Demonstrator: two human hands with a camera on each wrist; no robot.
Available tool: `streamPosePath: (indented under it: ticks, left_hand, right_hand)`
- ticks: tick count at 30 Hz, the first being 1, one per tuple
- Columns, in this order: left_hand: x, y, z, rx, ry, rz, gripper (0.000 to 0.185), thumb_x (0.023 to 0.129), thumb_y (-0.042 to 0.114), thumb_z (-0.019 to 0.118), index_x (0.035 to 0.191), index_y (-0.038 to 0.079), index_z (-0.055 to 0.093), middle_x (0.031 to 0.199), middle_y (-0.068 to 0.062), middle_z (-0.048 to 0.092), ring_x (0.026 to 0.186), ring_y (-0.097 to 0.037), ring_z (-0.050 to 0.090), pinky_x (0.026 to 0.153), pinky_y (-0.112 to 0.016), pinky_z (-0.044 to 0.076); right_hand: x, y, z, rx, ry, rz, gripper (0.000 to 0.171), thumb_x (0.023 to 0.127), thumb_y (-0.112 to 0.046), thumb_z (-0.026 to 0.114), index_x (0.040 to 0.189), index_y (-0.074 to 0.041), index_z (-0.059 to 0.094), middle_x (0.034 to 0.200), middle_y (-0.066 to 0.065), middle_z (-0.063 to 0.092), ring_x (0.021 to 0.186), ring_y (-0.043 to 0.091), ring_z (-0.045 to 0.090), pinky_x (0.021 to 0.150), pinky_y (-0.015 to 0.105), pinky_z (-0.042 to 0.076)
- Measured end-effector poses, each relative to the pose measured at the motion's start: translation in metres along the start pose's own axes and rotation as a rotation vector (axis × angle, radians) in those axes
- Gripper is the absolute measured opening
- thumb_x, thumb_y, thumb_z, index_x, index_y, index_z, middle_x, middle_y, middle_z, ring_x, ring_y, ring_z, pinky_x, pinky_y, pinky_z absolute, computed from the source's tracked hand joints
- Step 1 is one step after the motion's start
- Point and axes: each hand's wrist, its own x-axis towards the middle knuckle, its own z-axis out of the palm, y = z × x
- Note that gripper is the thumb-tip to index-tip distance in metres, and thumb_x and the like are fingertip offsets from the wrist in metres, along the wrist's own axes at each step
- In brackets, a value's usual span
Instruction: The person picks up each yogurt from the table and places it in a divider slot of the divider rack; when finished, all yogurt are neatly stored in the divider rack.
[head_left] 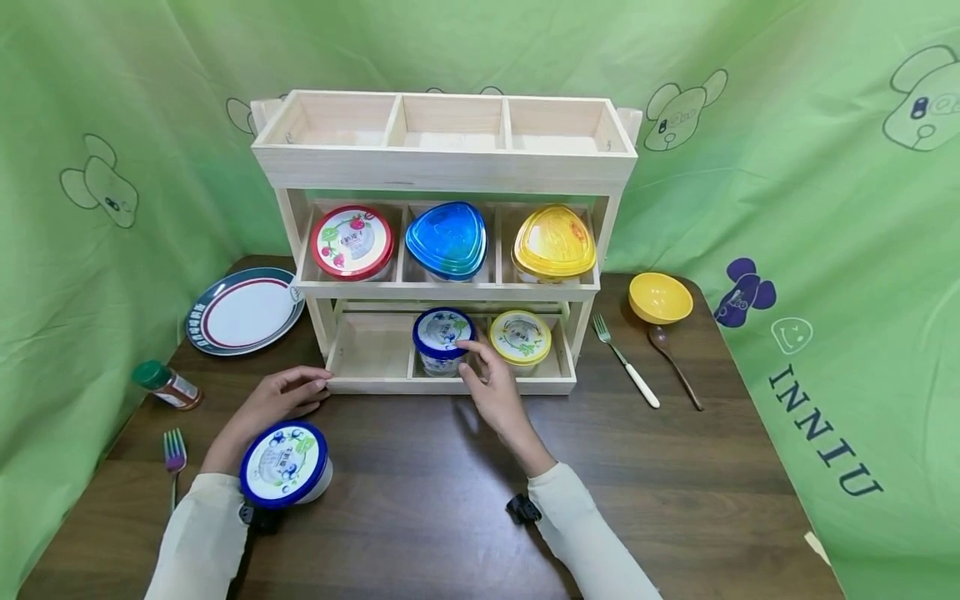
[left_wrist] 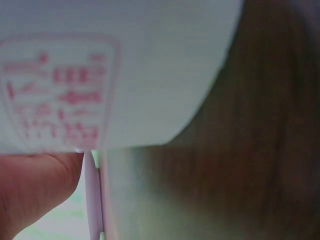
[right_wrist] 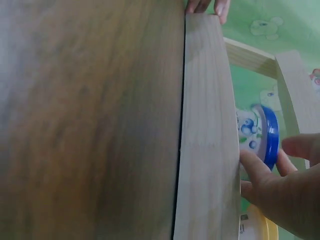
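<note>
A blue-lidded tub (head_left: pixel 444 332) stands in the middle compartment of the wooden rack's (head_left: pixel 450 387) bottom tier. My right hand (head_left: pixel 495 398) holds this tub at its right side, the thumb against the wall and a finger at the lid. In the right wrist view the tub (right_wrist: pixel 250 131) shows behind the front board, with the fingers around its near side. My left hand (head_left: pixel 281 398) grips the front left corner of the bottom tier with its fingertips. Beside that wrist, on the table, sits a second blue-lidded tub (head_left: pixel 283 465); its printed wall (left_wrist: pixel 150 75) fills much of the left wrist view.
A yellow-lidded tub (head_left: pixel 520 337) neighbours the handled one. Above are red-lidded (head_left: pixel 352 242), blue triangular (head_left: pixel 447 240) and yellow triangular tubs (head_left: pixel 555 242). A plate (head_left: pixel 251 310), spice jar (head_left: pixel 167 385) and fork (head_left: pixel 175 454) lie left; a fork (head_left: pixel 626 362), spoon (head_left: pixel 675 367) and bowl (head_left: pixel 660 298) right.
</note>
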Motion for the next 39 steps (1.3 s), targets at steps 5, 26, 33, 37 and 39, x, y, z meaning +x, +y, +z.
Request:
streamPosePath:
  ticks: [5,26,33,37,39]
  left_hand:
    - [-0.001,0.0,0.0,0.005,-0.002,0.0,0.047,0.114,0.024,0.062,0.149,-0.006,0.057,0.148,-0.027,0.058,0.122,-0.017,0.07,0.102,-0.036,0.061]
    - [0.001,-0.002,0.0,0.018,-0.007,0.003,0.046,0.114,0.022,0.06,0.15,-0.006,0.056,0.151,-0.03,0.055,0.129,-0.03,0.068,0.102,-0.036,0.061]
    - [0.0,-0.001,0.0,0.03,-0.002,0.003,0.046,0.114,0.024,0.06,0.15,-0.006,0.057,0.149,-0.028,0.057,0.128,-0.03,0.068,0.101,-0.037,0.061]
    - [-0.001,-0.001,-0.001,0.035,-0.004,0.002,0.047,0.114,0.024,0.06,0.15,-0.006,0.057,0.15,-0.028,0.057,0.128,-0.028,0.069,0.101,-0.037,0.061]
    - [0.0,-0.001,0.0,0.034,-0.001,0.007,0.046,0.114,0.024,0.061,0.149,-0.006,0.058,0.149,-0.028,0.057,0.126,-0.025,0.069,0.101,-0.036,0.061]
  right_hand:
    - [-0.007,-0.004,-0.004,-0.082,-0.007,-0.033,0.042,0.103,0.005,0.061,0.144,0.005,0.063,0.171,0.033,0.027,0.154,0.047,0.037,0.125,0.056,0.036]
    - [-0.03,-0.012,-0.001,0.194,0.125,-0.139,0.025,0.102,0.014,0.055,0.127,0.017,0.061,0.154,0.031,0.053,0.14,0.048,0.056,0.106,0.044,0.06]
    - [-0.033,-0.012,0.021,0.19,0.065,-0.192,0.022,0.104,0.01,0.059,0.125,0.013,0.064,0.149,0.028,0.058,0.14,0.045,0.057,0.105,0.041,0.06]
    - [-0.033,-0.013,0.037,0.15,-0.022,-0.222,0.024,0.104,0.007,0.06,0.127,0.01,0.066,0.15,0.024,0.06,0.14,0.041,0.057,0.106,0.045,0.06]
    - [-0.033,-0.015,0.045,0.12,-0.07,-0.221,0.024,0.105,0.003,0.062,0.128,0.007,0.068,0.15,0.021,0.061,0.141,0.037,0.058,0.107,0.045,0.059]
